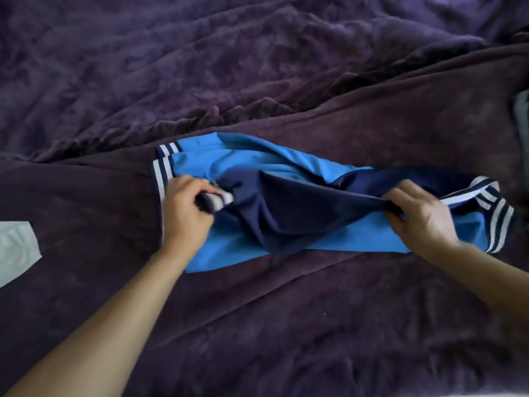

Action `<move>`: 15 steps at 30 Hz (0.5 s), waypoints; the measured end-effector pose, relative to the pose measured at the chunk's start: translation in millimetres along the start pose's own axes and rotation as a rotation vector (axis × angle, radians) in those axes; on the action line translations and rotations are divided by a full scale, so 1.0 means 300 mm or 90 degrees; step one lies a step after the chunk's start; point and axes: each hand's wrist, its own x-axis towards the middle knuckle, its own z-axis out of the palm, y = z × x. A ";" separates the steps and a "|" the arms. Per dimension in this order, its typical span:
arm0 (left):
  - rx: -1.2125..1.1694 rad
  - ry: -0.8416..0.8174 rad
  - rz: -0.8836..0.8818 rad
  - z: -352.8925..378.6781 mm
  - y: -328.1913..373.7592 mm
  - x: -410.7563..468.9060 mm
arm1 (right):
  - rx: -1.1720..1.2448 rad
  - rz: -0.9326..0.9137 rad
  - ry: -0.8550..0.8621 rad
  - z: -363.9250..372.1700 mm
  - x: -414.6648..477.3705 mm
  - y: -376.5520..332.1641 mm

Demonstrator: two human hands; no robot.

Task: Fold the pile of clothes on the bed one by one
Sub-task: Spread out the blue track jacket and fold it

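Purple plush fills the view: we see the bed (286, 353) under a rumpled blanket (229, 53) beyond the shirt, and a smoother plum cover (372, 133) beneath the shirt and on its near side.

The shirt (286, 222) lies bunched on that cover and runs from left to right. It is a light blue and navy sports top. The light blue cloth shows along its far and near edges, and the navy cloth is heaped across its middle.

The left hand (186, 216) sits on the shirt's left end. Its grip is clamped on the shirt there, fingers curled round a wad of navy-and-white striped trim. The right hand (426, 219) sits on the shirt's right end. Its grip is clamped on the shirt too, thumb and fingers pinching a fold of the navy cloth. We see a navy ridge run between the two hands. Both forearms are bare and reach in from the near side of the shirt.

A white cloth (17, 247) lies flat on the cover, well to the left of the shirt, cut off by the picture's edge. A striped cuff (499, 222) ends the shirt just beyond the right hand, and another striped band (166, 151) marks the shirt's far left corner. A sliver of grey cloth (521, 110) shows beyond the shirt's right end; we cannot tell what it is.
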 end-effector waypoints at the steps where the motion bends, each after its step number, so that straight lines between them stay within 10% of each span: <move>1: 0.046 0.048 0.042 -0.055 -0.030 -0.016 | 0.000 0.014 0.024 -0.020 -0.005 0.004; 11: 0.065 0.171 0.066 -0.231 -0.053 0.131 | 0.061 0.123 0.213 -0.139 0.217 -0.016; 15: 0.262 -0.010 0.037 -0.206 -0.117 -0.049 | 0.005 -0.030 0.099 -0.088 0.063 -0.024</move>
